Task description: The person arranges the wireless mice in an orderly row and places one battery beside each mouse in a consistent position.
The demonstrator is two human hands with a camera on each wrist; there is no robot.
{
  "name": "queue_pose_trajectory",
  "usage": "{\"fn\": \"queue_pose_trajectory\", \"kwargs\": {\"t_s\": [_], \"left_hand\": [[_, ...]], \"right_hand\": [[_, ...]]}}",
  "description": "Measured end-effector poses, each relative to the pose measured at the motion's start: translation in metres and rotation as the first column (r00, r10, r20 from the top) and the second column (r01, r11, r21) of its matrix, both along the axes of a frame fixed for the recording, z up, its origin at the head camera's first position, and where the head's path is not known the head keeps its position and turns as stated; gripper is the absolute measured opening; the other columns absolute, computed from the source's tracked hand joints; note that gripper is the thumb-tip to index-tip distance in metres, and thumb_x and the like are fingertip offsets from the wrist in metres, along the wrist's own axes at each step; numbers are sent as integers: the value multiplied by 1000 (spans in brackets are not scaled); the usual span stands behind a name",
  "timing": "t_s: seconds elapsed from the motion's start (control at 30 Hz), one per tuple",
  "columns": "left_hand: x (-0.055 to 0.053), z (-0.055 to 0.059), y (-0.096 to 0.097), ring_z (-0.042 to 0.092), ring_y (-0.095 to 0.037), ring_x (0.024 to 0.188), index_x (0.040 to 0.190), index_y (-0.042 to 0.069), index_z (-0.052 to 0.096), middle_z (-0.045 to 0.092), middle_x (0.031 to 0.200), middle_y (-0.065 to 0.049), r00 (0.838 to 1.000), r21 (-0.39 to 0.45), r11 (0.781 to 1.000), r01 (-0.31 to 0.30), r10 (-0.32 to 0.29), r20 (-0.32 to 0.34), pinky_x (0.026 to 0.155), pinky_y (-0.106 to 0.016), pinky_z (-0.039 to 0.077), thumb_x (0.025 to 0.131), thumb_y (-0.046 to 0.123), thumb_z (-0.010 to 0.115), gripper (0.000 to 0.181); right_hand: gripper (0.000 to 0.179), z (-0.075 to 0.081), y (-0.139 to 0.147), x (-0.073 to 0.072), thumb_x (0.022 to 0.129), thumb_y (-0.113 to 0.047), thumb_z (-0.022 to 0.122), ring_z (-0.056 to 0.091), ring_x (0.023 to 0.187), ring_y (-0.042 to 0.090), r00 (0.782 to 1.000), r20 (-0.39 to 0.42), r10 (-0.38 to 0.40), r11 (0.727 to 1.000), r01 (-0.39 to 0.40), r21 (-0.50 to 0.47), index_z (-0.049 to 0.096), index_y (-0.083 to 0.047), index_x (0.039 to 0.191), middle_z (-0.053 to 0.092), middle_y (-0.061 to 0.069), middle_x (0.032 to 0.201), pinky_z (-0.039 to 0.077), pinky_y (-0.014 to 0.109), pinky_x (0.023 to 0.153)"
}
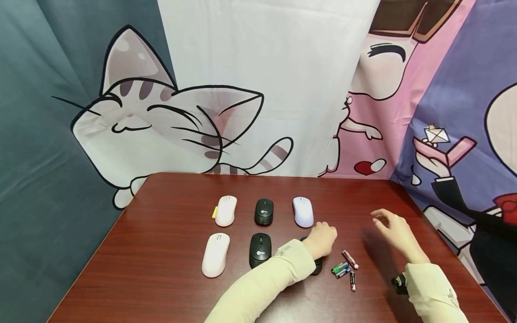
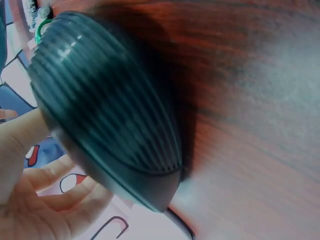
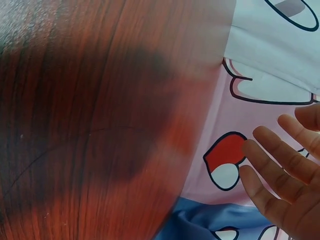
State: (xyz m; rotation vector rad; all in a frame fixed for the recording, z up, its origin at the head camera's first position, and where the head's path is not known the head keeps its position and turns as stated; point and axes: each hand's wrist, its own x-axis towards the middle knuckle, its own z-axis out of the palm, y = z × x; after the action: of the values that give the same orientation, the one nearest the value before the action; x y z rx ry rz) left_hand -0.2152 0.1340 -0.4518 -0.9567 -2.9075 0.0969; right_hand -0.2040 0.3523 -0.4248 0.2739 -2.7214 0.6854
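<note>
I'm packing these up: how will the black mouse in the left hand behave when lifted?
The black mouse is probably stiff, since its casing shows no sag. It may resist slipping, as its surface is visibly ridged.

Indoor desk-work setting; exact room type indeterminate. I observe a reddish-brown table backed by cartoon-printed cloth.

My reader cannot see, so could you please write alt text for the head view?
A left hand grips a black mouse, one of six mice in two rows on a brown table. Four batteries lie between this hand and the raised, empty right hand. Cartoon cloth hangs behind.
</note>
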Motion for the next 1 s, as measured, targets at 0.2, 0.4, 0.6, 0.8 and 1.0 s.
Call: {"fn": "queue_pose_trajectory", "kwargs": {"t_s": [0.2, 0.4, 0.6, 0.8, 1.0], "left_hand": [[-5, 4, -11, 60, -12, 79, 82, 21, 67, 63, 85, 4, 998, 63, 996, 56, -55, -30, 67, -20, 47, 74, 36, 76, 19], [-11, 12, -27, 59, -10, 75, 74, 19, 66, 62, 75, 5, 995, 159, 982, 104, -101, -27, 61, -19, 47, 72, 26, 75, 11], [-16, 15, -50, 60, -11, 77, 79, 19, 70, 65, 79, 6, 992, 216, 968, 127, -129, -2, 62, -21, 45, 72, 24, 74, 10], [-24, 14, -78, 55, -12, 68, 66, 18, 67, 60, 67, 5, 992, 271, 954, 128, -126, -26, 57, -22, 42, 71, 22, 70, 7], [-31, 18, -108, 49, -14, 67, 61, 16, 60, 51, 67, 3, 997, 321, 946, 47, -62, 38, 55, -21, 35, 69, 16, 69, 12]], "right_hand": [[15, 3, -8, -3, 87, -6, 60, 62, 79, 20, 1000, -13, 8, 1000, -8, 7, 65, -1, 101, 70, 16, 92, 47, 33, 67], [16, 4, -20, -8, 87, -5, 59, 63, 80, 25, 999, -17, 34, 999, -34, 3, 64, -1, 101, 70, 16, 91, 47, 35, 68], [15, 5, -30, -10, 88, -5, 59, 64, 83, 32, 998, -4, 64, 998, -64, -16, 64, -1, 101, 70, 17, 92, 48, 37, 70], [15, 12, -44, -16, 88, -5, 59, 64, 84, 32, 995, -12, 94, 995, -94, -20, 64, -1, 101, 70, 18, 92, 48, 41, 72], [17, 20, -61, -24, 89, -4, 57, 64, 90, 37, 991, -5, 132, 991, -132, -22, 63, 2, 104, 69, 21, 95, 47, 51, 79]]}}
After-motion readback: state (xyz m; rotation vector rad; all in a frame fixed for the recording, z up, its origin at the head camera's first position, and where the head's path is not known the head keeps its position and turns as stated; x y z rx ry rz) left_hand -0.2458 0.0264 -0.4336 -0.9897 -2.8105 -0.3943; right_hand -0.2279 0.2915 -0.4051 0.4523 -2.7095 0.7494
